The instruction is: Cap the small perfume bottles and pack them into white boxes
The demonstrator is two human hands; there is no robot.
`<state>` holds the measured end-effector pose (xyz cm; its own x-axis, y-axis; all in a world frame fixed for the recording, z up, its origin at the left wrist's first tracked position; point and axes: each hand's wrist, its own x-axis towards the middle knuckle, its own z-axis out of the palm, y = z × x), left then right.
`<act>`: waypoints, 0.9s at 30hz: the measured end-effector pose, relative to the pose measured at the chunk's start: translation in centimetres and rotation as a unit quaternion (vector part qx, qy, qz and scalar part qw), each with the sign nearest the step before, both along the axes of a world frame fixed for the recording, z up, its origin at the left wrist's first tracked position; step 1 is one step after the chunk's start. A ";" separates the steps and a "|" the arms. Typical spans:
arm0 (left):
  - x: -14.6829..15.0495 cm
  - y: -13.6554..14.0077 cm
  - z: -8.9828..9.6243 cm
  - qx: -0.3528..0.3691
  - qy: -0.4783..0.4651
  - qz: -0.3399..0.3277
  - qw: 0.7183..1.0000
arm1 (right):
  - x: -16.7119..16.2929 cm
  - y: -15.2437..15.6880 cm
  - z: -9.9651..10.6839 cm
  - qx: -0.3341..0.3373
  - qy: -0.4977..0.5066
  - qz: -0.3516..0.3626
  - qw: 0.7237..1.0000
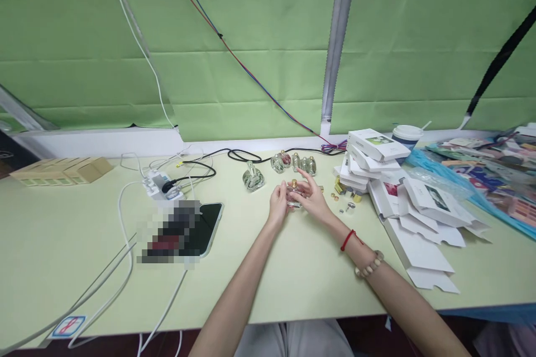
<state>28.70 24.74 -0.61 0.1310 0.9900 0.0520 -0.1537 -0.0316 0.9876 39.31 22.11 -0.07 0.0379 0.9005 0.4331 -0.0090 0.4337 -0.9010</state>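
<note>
Between my two hands, low over the table, is a small glass perfume bottle (295, 204) with a pinkish tint and a gold-coloured neck. My left hand (278, 204) grips its left side. From the right, my right hand (313, 199) has its lower fingers on the bottle, while one finger stretches up and away. Just beyond the hands stand more glass bottles: one greenish bottle (253, 177) to the left, a clear and red pair (280, 162) and clear ones (309, 165) behind. Small gold caps (338, 184) and silver pieces (350, 207) lie right of my right hand.
White cartons (372, 148) are stacked at the right, with flattened cartons (419, 251) in front. A lidded cup (407, 136) and blue plastic-wrapped goods (494, 178) lie farther right. On the left are a tablet (207, 228), a power strip (161, 184), cables and small tan boxes (62, 170).
</note>
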 end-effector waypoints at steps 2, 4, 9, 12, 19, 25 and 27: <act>0.1 0.0 -0.2 0.036 0.042 0.008 0.998 | 0.0 0.1 -0.4 0.012 -0.012 -0.029 0.999; 0.1 0.2 -0.4 0.065 0.082 0.023 0.994 | 0.1 0.3 -1.0 0.020 -0.029 -0.062 0.997; -0.6 1.1 -0.5 0.048 0.103 0.116 0.987 | 0.7 0.4 -1.8 0.016 -0.135 -0.151 0.979; -0.9 1.7 -0.5 0.026 0.074 0.110 0.991 | 0.6 0.2 -1.8 0.042 -0.261 -0.192 0.945; 0.9 1.1 -2.2 0.003 -0.030 -0.079 0.996 | 0.2 0.4 -3.0 0.137 -0.283 -0.175 0.933; 0.8 0.7 -2.2 0.038 0.016 -0.059 0.997 | 0.7 -0.5 -3.6 0.098 -0.222 -0.062 0.968; 0.8 0.5 -1.9 0.040 0.009 -0.050 0.998 | 0.6 -0.8 -3.6 0.089 -0.202 -0.054 0.974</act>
